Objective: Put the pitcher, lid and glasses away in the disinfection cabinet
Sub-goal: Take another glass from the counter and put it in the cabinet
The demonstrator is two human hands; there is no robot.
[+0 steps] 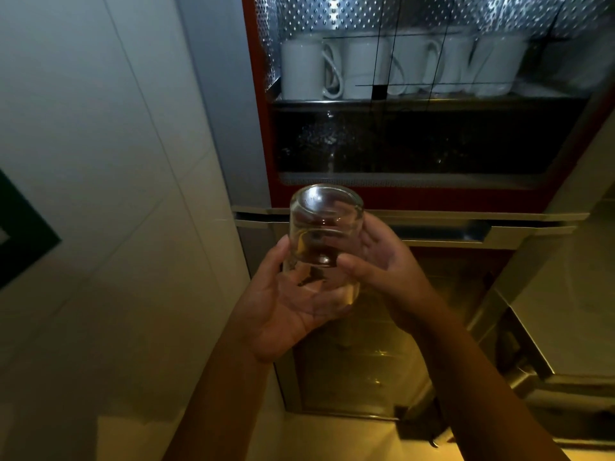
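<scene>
A pale tiled wall (109,168) fills the view from 7 to 11 o'clock, with a dark green mark (23,237) at its 9 o'clock edge; the disinfection cabinet (258,104), red-framed with grey sides, stands from 12 to 3 o'clock with its upper compartment open; a row of white mugs (376,66) sits on the upper shelf at 1 o'clock, against a dimpled metal back, and the shelf below them lies in deep shadow; at 5 o'clock a lower compartment (359,354) glows dim yellow behind its front; the light is low throughout; a clear glass (324,224) is held near the centre, in front of the cabinet's lower red sill, tilted with its top end leaning toward 12 o'clock; the left hand (289,304) cups it from 7 o'clock, thumb up along its side and fingers curled beneath; the right hand (386,271) grips it from 4 o'clock, thumb laid across the front and fingers wrapped behind.
</scene>
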